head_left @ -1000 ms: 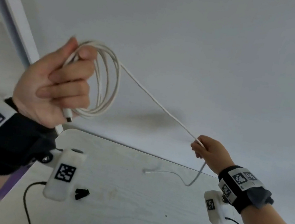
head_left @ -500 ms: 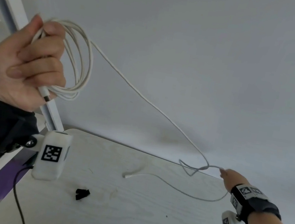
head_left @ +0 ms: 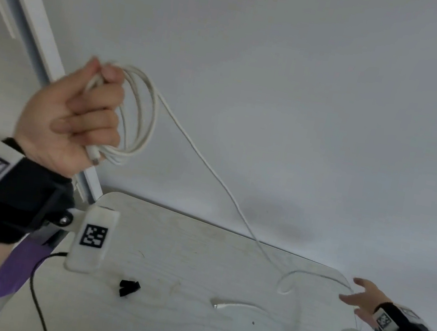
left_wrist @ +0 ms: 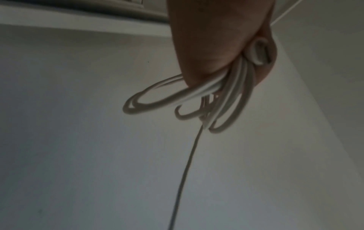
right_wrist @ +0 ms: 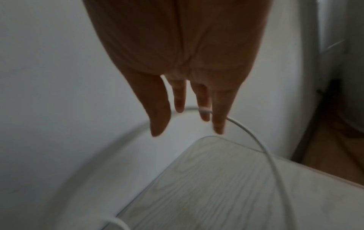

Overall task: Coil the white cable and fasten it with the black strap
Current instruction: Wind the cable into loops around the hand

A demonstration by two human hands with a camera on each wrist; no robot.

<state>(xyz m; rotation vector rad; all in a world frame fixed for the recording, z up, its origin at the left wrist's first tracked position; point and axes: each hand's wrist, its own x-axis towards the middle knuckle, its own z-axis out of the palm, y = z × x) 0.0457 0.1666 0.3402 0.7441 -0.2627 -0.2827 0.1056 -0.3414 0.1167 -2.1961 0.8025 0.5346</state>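
Left hand: the left hand [head_left: 72, 117] is raised above the desk's far left corner, its grip curled tight round several loops of the white cable [head_left: 145, 112]; a plug end sticks out below the little finger.
Left wrist view: the left hand [left_wrist: 218, 40] shows from beneath, the loops of the white cable [left_wrist: 177, 96] fanning out under the fist and one strand dropping straight down.
Cable run: from the coil a single strand slants down to the right, makes a small loop on the desk [head_left: 185, 318] near its far right corner, and passes at the right hand's fingertips.
Right hand: the right hand [head_left: 362, 300] is low at the desk's right edge, its grip wide with the fingers spread and straight.
Right wrist view: the right hand [right_wrist: 183, 62] has its fingers [right_wrist: 159, 109] pointing down, and the white cable [right_wrist: 254, 137] crosses behind them; whether it touches them I cannot tell.
Free end: the cable's other plug lies flat on the desk, right of middle.
Black strap: the black strap [head_left: 129, 287] lies on the desk by itself, well apart from both hands and from the cable.
Black wire: a thin black wire [head_left: 37, 288] trails from the left wrist camera over the desk's left side.
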